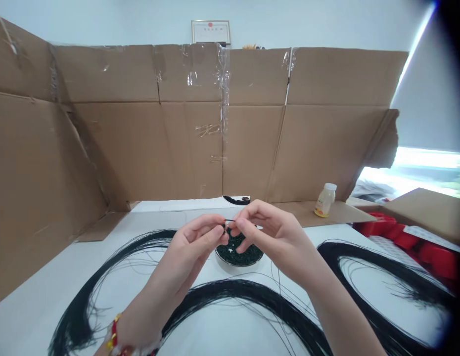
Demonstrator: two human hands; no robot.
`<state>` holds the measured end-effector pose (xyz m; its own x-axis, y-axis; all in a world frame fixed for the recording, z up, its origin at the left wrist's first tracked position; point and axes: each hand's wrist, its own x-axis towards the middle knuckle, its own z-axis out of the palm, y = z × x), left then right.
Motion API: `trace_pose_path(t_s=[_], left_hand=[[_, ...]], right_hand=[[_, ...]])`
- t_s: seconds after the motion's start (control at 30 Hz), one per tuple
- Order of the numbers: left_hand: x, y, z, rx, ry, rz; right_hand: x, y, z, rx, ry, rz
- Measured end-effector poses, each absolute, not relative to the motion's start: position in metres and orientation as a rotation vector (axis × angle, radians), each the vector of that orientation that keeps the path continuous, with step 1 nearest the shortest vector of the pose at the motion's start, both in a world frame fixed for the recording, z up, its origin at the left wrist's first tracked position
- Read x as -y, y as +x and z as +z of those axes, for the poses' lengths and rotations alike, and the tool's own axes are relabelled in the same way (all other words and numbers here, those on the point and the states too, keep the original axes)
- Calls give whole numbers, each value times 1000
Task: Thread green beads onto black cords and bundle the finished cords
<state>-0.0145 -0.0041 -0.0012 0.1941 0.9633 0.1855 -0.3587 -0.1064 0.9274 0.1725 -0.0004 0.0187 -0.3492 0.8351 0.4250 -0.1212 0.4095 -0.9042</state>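
Note:
My left hand (195, 247) and my right hand (276, 235) meet near the middle of the view, fingertips almost touching. A short piece of thin black cord (230, 220) spans the gap between them, pinched at each side. Something small and dark sits at the left fingertips, too small to make out. Behind and below the hands stands a round dish (224, 262) full of tiny dark green beads (239, 254), partly hidden by my right fingers. A curved bundle of black cords (230, 289) lies across the table under my forearms.
More black cord bundles lie at the left (100, 272) and right (378, 262). Cardboard walls (189, 148) enclose the white table (33, 316) at the back and left. A small bottle (325, 200) and a box with red packets (408, 237) stand at the right.

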Motion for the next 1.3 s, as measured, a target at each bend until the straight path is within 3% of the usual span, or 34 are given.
trace_pose_path(t_s=[0.53,1.3], left_hand=[[10,-28,4,-929,1647,1655],[11,-26,4,-854,1561,1619]], right_hand=[[15,152,13,1568,-700,1074],[12,145,11,1439,-642,1129]])
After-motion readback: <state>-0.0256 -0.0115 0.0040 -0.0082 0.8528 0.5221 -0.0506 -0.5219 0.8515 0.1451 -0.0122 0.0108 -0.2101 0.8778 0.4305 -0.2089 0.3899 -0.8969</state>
